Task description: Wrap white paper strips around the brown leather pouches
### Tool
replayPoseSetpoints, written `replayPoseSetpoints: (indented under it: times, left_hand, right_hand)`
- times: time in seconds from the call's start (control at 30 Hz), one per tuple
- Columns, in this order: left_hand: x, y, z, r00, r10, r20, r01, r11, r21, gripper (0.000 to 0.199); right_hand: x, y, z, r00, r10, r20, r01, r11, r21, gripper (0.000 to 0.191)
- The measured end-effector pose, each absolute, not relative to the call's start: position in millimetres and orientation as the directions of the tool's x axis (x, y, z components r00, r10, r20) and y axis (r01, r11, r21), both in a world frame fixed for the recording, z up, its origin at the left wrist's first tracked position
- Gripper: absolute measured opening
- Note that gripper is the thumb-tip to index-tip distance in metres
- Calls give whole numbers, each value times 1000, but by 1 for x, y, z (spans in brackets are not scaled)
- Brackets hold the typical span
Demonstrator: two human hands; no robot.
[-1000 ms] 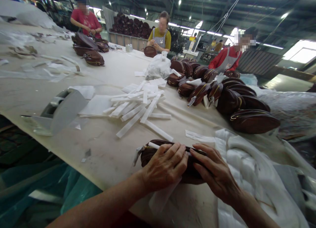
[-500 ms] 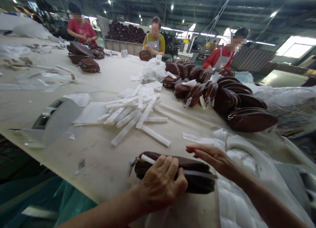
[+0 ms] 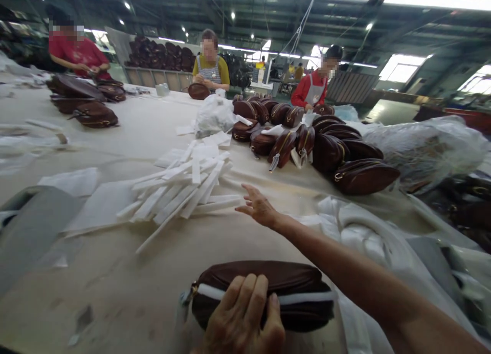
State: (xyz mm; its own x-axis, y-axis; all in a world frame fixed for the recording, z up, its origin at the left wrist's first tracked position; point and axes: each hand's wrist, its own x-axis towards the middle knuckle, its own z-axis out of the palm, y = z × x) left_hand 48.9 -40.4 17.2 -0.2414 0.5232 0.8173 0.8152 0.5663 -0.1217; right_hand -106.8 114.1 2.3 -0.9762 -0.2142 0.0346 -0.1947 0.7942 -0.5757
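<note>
Dark brown and softly shiny like leather, the bag lies at the lower centre of the frame on the pale table, its long side running across the view. The left hand grasps it from above, fingers curled over the middle and thumb pressed to the top. The right hand is empty, its fingers loosely spread, reaching over the centre just beside the pile of white strips.

The step in hand looks like steadying the bag while the other arm reaches out. Picking from the pile would call for a light pinch on one strip, since many overlap, with the bag kept from rolling.

The bag is plump and rounded, with folds along its upper panel. A white band runs lengthwise along it, partly hidden beneath the fingers, and a small gold-coloured fitting shows at its left end.
</note>
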Motion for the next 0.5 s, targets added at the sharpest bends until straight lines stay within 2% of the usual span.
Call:
replayPoseSetpoints:
  times: [0.07,0.17,0.33,0.43,0.5]
  left_hand:
    - [46,-38,12,-239,485,841,821,564,-92,17]
    - [45,-37,6,-218,432,875,835,547,-62,19]
    - [47,-44,12,-259,557,790,858,507,-76,18]
    - [49,-49,16,-293,601,744,872,486,-49,19]
    - [49,-50,17,-303,618,726,883,469,-31,20]
  right_hand:
    - [-111,143,13,-983,-174,52,-171,801,-573,52]
    - [-97,206,22,-994,-105,2,-92,857,-508,36]
    - [-53,286,8,-991,28,-132,78,919,-387,39]
    - [-45,295,-11,-981,82,-175,145,912,-384,37]
    - [-48,294,-20,-974,114,-195,187,890,-416,26]
